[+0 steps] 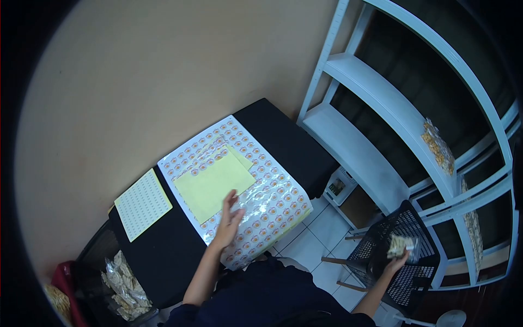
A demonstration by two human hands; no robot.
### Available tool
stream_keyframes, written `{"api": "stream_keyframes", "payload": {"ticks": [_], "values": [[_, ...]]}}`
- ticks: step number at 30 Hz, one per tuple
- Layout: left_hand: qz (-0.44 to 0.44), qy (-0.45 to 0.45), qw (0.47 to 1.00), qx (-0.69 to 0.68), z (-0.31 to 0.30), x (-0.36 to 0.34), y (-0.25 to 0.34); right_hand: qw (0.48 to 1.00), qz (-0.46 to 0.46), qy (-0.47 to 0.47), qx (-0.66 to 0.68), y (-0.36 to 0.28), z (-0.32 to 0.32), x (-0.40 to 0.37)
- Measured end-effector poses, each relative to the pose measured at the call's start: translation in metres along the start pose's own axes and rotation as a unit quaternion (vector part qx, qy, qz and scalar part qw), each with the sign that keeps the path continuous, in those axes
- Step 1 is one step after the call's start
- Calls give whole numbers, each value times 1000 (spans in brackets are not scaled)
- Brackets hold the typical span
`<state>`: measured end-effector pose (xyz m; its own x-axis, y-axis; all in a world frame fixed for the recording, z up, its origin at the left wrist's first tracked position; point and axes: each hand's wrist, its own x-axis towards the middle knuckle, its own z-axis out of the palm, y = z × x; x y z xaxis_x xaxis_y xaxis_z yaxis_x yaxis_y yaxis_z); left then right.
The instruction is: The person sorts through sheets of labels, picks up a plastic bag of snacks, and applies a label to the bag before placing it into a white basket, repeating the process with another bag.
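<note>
Over the black basket (424, 235), the right hand (396, 263) is gripping a snack packet (400, 245), while the left hand (229, 219) is spreading open above the sticker sheet (272, 191) on the dark surface (283, 136).

Beige wall (136, 82) behind black table (283, 136), white shelving (354, 147) beside it, pale tiled floor (321, 223).

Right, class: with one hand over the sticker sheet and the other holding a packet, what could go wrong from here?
1. The sticker sheet seems to overhang the near edge of the black table; the left hand could drag it off or crease it.
2. The right hand holds the packet over the black basket, so a slip may drop it in.
</note>
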<state>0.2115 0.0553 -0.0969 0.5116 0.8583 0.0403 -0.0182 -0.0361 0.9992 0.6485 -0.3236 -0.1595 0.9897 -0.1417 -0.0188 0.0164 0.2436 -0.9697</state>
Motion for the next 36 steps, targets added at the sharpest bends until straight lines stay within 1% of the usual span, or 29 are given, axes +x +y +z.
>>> {"api": "stream_keyframes", "payload": {"ticks": [1,2,3,5,6,8,9,11,12,13,14,15,16,17,18,19,21,22,23,25,27,29,30,31,33,34,35,36], "values": [[-3,40,999,12,-16,-8,-5,1000,16,15,-1,16,-20,20],[-4,84,996,-4,-31,-15,-15,998,44,0,36,30,-44,37],[-4,117,993,-12,-44,-24,-18,994,76,-21,71,39,-47,50],[-22,174,984,-18,-67,-43,-18,983,170,52,-47,17,-14,15],[-14,201,979,-11,-78,-52,-21,982,180,27,-56,31,-9,22],[-5,253,967,-18,-91,-72,-11,991,84,61,-80,60,-3,34],[-9,275,961,-19,-98,-83,-7,981,81,124,-125,15,62,-40],[20,332,943,-28,-112,-107,-5,964,32,110,-241,26,92,-40],[41,374,926,-23,-118,-119,-3,946,-117,73,-294,34,110,-48],[63,415,907,-16,-126,-134,0,905,-265,35,-332,39,132,-65],[59,438,897,-10,-137,-151,-1,849,-410,5,-335,31,167,-99],[83,498,863,-9,-149,-170,-2,846,-446,-74,-284,36,193,-119],[109,553,826,-6,-162,-188,-2,859,-423,-143,-251,38,222,-153],[120,619,776,10,-176,-206,-2,865,-399,-210,-218,36,248,-198],[109,656,746,31,-191,-227,-2,888,-314,-299,-153,32,269,-249],[99,691,715,51,-209,-250,-3,893,-222,-380,-88,27,283,-304],[92,729,676,62,-257,-307,-49,821,-189,-535,-57,21,288,-399],[62,748,658,56,-276,-328,-68,780,-187,-595,-48,14,284,-445],[61,752,653,58,-294,-347,-91,735,-183,-651,-39,7,276,-486],[-28,750,659,53,-324,-377,-144,641,-184,-745,-29,-2,258,-548],[-51,721,691,2,-345,-391,-194,571,-161,-805,-15,-10,240,-590],[-181,670,713,-99,-364,-386,-226,541,-132,-830,-5,-4,224,-615],[-256,600,756,-50,-375,-384,-249,525,-152,-837,-17,-6,220,-623],[-327,520,789,1,-385,-382,-264,521,-145,-841,-37,-7,216,-630],[-355,484,794,-97,-387,-353,-248,530,-148,-833,-55,0,212,-637],[-356,483,794,-98,-386,-338,-246,537,-165,-825,-69,3,213,-637],[-344,518,753,-214,-387,-323,-247,549,-167,-814,-88,5,213,-637],[-326,544,701,-327,-390,-315,-246,563,-165,-804,-97,8,214,-637]]}}
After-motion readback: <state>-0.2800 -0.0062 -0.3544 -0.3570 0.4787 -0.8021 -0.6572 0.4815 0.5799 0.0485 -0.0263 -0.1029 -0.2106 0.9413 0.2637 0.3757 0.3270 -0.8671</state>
